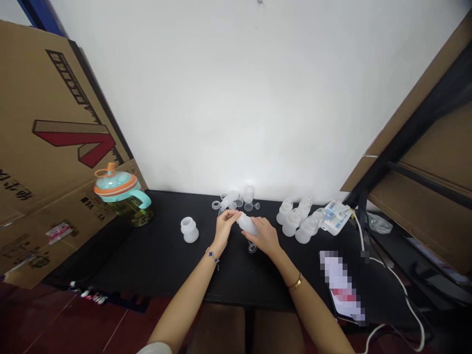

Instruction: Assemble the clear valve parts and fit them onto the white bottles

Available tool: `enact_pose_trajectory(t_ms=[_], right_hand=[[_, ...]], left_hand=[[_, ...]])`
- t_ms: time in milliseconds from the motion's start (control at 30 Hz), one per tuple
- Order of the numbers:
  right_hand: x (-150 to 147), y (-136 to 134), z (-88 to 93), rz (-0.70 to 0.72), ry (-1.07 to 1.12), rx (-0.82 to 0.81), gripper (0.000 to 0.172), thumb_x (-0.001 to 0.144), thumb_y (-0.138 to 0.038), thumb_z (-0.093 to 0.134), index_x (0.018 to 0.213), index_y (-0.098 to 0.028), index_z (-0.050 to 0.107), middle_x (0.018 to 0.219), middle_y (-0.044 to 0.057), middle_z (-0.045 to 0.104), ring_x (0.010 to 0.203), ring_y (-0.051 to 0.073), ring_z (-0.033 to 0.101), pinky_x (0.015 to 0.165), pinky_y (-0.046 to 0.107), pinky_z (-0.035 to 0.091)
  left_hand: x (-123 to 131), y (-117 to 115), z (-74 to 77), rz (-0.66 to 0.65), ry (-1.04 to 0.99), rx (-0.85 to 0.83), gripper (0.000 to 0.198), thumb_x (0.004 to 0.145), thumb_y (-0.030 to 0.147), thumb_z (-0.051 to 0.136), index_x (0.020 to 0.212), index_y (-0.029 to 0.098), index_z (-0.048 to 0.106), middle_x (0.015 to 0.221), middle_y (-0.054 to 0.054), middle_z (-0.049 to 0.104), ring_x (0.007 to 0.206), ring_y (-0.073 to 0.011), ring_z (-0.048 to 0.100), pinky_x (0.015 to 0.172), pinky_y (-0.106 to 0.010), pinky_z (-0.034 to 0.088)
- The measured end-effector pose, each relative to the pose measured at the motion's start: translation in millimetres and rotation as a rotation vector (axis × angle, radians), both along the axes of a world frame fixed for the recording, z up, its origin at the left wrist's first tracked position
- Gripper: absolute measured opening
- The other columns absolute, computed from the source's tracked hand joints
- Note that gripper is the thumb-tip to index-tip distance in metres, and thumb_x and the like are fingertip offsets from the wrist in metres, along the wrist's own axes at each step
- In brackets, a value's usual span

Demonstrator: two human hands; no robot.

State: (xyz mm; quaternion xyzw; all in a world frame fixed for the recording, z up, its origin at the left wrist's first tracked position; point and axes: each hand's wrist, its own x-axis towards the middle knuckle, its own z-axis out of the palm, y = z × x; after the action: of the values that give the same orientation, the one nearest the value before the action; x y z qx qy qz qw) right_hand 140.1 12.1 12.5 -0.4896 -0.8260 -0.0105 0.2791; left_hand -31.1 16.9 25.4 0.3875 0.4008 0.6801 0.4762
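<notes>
My right hand (265, 236) is wrapped round a white translucent bottle (248, 224), which is tilted with its neck toward the left. At that neck, the fingers of my left hand (223, 227) are pinched together on the bottle's end. A small clear part (252, 248) lies on the black table just below the bottle. To the left, an open white bottle (189, 230) stands alone. Behind my hands lie loose clear caps and rings (229, 199), and another small bottle (249, 193) is near the wall.
Several capped bottles (303, 231) stand at the right, beside a white device (336, 217) with cables. A phone (341, 287) lies at the front right of the black table (158, 265). A large jug (125, 196) stands at the left by cardboard (47, 123).
</notes>
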Motion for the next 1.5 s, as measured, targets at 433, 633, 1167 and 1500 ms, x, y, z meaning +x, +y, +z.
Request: enact_pose_trajectory(t_ms=[433, 633, 1167, 1500], right_hand=[[1.6, 0.2, -0.3, 0.015, 0.020, -0.002, 0.042, 0.090, -0.050, 0.067, 0.120, -0.021, 0.062, 0.108, 0.008, 0.071, 0.097, 0.025, 0.062, 0.074, 0.031, 0.051], [1.2, 2.1, -2.8, -0.010, 0.021, -0.020, 0.041, 0.090, -0.050, 0.066, 0.120, -0.022, 0.063, 0.107, 0.008, 0.071, 0.099, 0.025, 0.062, 0.075, 0.031, 0.051], [-0.3, -2.1, -2.6, -0.057, 0.039, 0.163, 0.041, 0.091, -0.044, 0.065, 0.125, -0.021, 0.064, 0.107, 0.011, 0.070, 0.098, 0.027, 0.060, 0.080, 0.033, 0.051], [1.1, -4.9, -0.8, -0.058, 0.064, 0.219, 0.043, 0.094, -0.040, 0.061, 0.132, -0.019, 0.063, 0.111, 0.012, 0.067, 0.101, 0.028, 0.057, 0.086, 0.036, 0.051]], left_hand=[[-1.8, 0.3, -2.1, -0.013, 0.007, 0.001, 0.019, 0.069, 0.034, 0.084, 0.078, 0.018, 0.078, 0.091, -0.007, 0.076, 0.093, -0.0233, 0.067, 0.089, -0.034, 0.048], [-0.1, 1.0, -3.1, -0.033, -0.004, -0.022, 0.024, 0.068, 0.037, 0.084, 0.083, 0.018, 0.079, 0.094, -0.008, 0.076, 0.096, -0.0248, 0.067, 0.092, -0.037, 0.048], [-0.1, -1.0, -0.3, -0.070, -0.068, -0.019, 0.026, 0.068, 0.036, 0.086, 0.080, 0.016, 0.074, 0.087, -0.005, 0.073, 0.086, -0.0186, 0.066, 0.088, -0.032, 0.049], [-2.2, -4.1, 1.5, -0.095, -0.103, -0.052, 0.027, 0.069, 0.035, 0.085, 0.084, 0.015, 0.077, 0.092, -0.007, 0.074, 0.088, -0.0192, 0.066, 0.087, -0.031, 0.049]])
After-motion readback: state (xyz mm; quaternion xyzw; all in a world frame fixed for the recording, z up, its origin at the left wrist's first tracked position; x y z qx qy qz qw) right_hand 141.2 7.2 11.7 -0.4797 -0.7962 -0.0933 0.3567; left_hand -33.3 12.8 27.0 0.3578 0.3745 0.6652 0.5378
